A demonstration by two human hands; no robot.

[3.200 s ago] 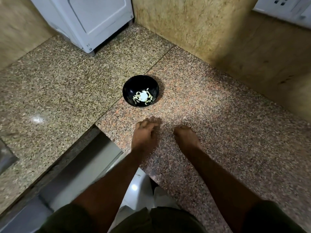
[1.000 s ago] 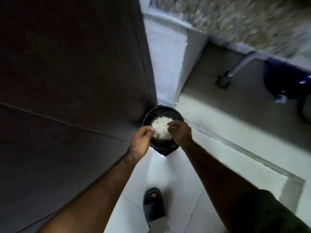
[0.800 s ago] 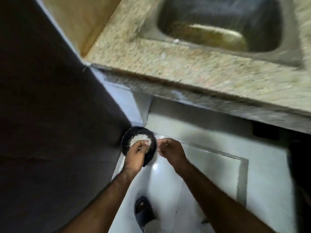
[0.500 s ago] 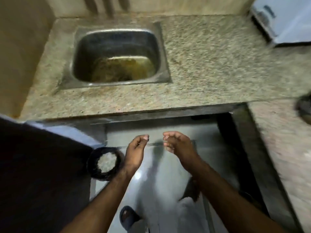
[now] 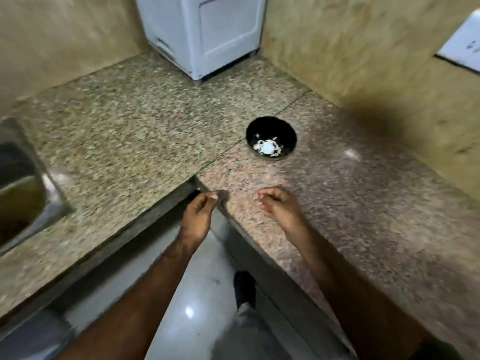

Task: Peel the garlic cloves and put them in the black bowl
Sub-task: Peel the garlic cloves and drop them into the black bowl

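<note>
The black bowl (image 5: 271, 137) stands on the reddish granite counter, well beyond both hands. Pale peeled garlic cloves (image 5: 268, 148) lie at its bottom. My left hand (image 5: 198, 215) hovers at the inner corner of the counter, over the floor gap, with loosely curled fingers that hold nothing I can see. My right hand (image 5: 281, 206) hangs just above the counter near its front edge, its fingers also loosely curled and empty. About a hand's width separates the two hands.
A white appliance (image 5: 205, 32) stands in the far corner. A steel sink (image 5: 23, 193) is set into the speckled counter (image 5: 124, 141) at the left. Tiled walls rise behind, with a white switch plate (image 5: 462, 50) at the right. Pale floor (image 5: 197, 307) lies below.
The view has swung up from a black floor bin holding white peels to the counter. Both hands have left the bin and now hover empty near the counter corner.
</note>
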